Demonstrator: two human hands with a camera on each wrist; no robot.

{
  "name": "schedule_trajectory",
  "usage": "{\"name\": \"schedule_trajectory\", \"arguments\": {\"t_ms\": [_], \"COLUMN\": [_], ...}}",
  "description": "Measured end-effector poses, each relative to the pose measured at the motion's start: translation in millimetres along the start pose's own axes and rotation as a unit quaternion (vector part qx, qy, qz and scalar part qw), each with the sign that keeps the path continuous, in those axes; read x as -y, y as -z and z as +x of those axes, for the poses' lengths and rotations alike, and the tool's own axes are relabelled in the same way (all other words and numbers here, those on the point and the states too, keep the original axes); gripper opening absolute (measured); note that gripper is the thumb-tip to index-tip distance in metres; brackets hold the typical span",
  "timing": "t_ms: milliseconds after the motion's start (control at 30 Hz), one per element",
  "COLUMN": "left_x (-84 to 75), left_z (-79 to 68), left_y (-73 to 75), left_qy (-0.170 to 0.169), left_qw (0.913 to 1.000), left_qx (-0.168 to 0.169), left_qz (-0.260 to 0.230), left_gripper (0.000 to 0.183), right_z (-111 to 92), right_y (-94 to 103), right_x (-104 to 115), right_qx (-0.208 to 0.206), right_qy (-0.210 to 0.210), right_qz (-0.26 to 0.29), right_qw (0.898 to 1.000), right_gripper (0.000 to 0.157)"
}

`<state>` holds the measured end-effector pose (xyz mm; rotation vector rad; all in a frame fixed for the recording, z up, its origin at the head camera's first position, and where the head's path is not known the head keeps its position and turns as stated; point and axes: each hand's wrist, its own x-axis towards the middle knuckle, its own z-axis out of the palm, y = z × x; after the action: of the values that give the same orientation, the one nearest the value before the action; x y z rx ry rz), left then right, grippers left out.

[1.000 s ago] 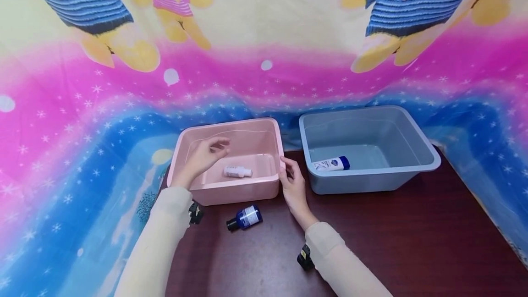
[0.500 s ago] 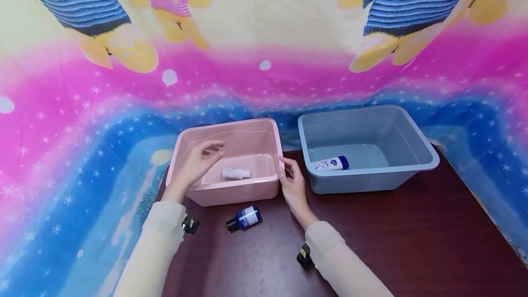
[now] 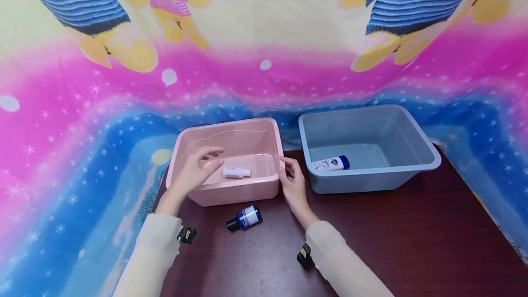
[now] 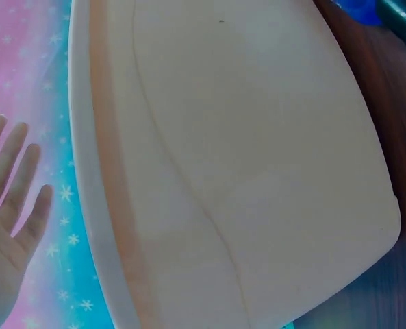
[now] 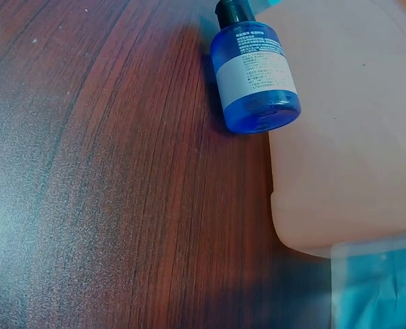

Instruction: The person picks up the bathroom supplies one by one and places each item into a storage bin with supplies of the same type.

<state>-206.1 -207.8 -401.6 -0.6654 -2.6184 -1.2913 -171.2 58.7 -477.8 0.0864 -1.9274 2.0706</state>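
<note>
My left hand [image 3: 195, 168] hovers over the left side of the pink basin [image 3: 239, 192], fingers spread and holding nothing. In the left wrist view that hand [image 4: 11, 212] shows at the left edge with its fingers apart. At the basin's right rim, my right hand [image 3: 294, 187] holds the corner with bent fingers and thumb. Inside the pink basin lies a small white bottle [image 3: 237, 173] on its side. In front of the basin, a blue bottle [image 3: 249, 217] with a black cap and pale label lies on the table; it shows close up in the right wrist view.
To the right stands a grey-blue basin [image 3: 371, 178], with a white tube-like bottle with a blue cap [image 3: 331, 163] lying inside. The dark wooden table [image 3: 412, 237] ends at a patterned cloth [image 3: 264, 81] hung behind and at both sides.
My left hand has drawn back slightly toward the left and front, staying over the pink basin with fingers spread. The right hand and the bottles have kept their places.
</note>
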Motion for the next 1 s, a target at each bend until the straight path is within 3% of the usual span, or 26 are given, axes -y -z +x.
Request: {"name": "schedule_trajectory", "arguments": {"t_ms": [233,633,1000], "left_x": [-10.3,-27.5,-25.2], "left_z": [-15.9,-39.2,-68.4], "left_y": [-1.1,-9.4,-28.7], "left_qy": [-0.036,-0.090,-0.087], "left_qw": [0.9982,0.9923,0.9907], "left_qx": [-0.040,-0.035,-0.050], "left_qz": [0.027,0.078,0.092], "left_gripper": [0.029,0.031,0.033], "right_z": [0,0,-1], "right_y": [-1.3,0.2,0.1], "right_x": [1,-2,-3], "right_qx": [-0.002,-0.002,0.000], "right_qy": [-0.003,0.001,0.010], "right_qz": [0.000,-0.004,0.002], "right_qw": [1.000,1.000,1.000], "right_gripper": [0.030,0.029,0.028]}}
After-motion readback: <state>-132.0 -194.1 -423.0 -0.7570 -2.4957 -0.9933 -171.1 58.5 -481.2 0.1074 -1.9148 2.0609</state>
